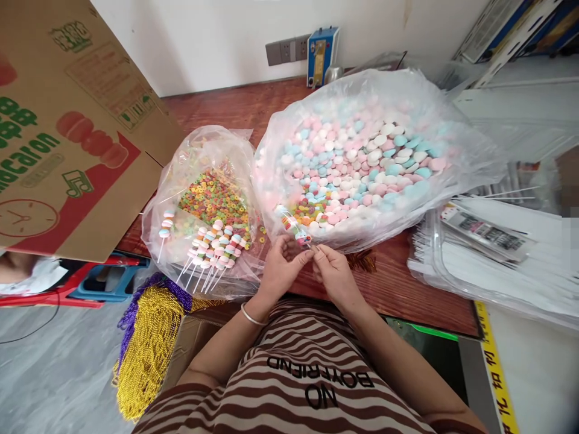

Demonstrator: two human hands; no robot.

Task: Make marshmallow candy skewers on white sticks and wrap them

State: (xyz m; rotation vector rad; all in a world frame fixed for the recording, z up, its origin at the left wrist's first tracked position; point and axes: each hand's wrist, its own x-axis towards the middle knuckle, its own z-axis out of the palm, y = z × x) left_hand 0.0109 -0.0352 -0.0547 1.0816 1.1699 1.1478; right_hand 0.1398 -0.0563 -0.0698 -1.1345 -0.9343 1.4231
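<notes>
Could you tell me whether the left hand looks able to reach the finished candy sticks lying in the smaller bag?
Probably yes: the left hand is beside the finished candy sticks, which lie uncovered in the open smaller bag, though it grips a candy skewer.

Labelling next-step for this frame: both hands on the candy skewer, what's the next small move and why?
Probably lay the candy skewer with the finished skewers in the smaller bag. The left hand and right hand pinch it at its lower end, it already looks filled with candies, and the finished ones lie together just to the left.
</notes>
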